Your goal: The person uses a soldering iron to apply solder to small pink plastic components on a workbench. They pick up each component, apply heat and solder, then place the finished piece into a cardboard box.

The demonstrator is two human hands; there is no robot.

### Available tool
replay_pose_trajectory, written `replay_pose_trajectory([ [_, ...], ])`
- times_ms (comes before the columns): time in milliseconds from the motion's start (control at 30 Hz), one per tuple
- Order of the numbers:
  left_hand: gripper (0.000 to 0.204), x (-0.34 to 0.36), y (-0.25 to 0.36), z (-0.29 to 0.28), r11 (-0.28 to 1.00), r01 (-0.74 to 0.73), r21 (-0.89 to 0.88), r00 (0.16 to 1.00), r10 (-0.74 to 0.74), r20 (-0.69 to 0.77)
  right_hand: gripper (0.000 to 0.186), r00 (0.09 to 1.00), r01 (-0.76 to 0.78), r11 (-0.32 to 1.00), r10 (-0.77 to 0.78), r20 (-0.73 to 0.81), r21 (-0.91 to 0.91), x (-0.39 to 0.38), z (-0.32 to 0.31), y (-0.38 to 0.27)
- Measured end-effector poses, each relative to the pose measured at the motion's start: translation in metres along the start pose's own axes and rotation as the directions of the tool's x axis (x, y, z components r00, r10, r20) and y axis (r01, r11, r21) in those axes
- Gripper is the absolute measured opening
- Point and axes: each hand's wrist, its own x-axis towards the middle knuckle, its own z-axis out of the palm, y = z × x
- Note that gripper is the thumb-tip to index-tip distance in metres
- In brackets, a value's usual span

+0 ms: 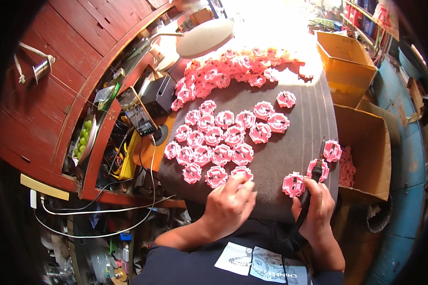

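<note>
Caution: Guard Against Contact Damage

Locate the pink parts (214, 136) in loose rows on the dark work surface (271, 164), heaped farther back. Note the left hand (229, 204) with fingertips over the nearest row, too obscured to confirm a pinch. Note the right hand (319, 204) wrapped around a black pen-shaped tool (306, 202). If hot, expect possible scorching from its tip, just beside the rightmost pink part (333, 151). Avoid nudging parts over the edge into the carton (373, 152). Find lettering on the shirt print (266, 268); identify no brand.

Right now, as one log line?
left hand: fingers at pink part | right hand: gripping soldering iron | carton: pink parts inside
</note>
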Motion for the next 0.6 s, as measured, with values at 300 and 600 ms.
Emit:
replay_pose_trajectory([
  [300,0.028,-0.016,-0.010,0.029,0.997,-0.008,-0.075,0.999,0.005,-0.043,0.055,0.999,-0.043,0.997,0.042,-0.013,-0.067,0.007,-0.006,0.012],
  [600,0.024,0.014,0.007,0.049,0.931,-0.169,-0.324,0.981,0.189,0.032,0.052,0.992,0.123,0.990,-0.120,-0.040,0.063,-0.004,0.004,0.002],
])
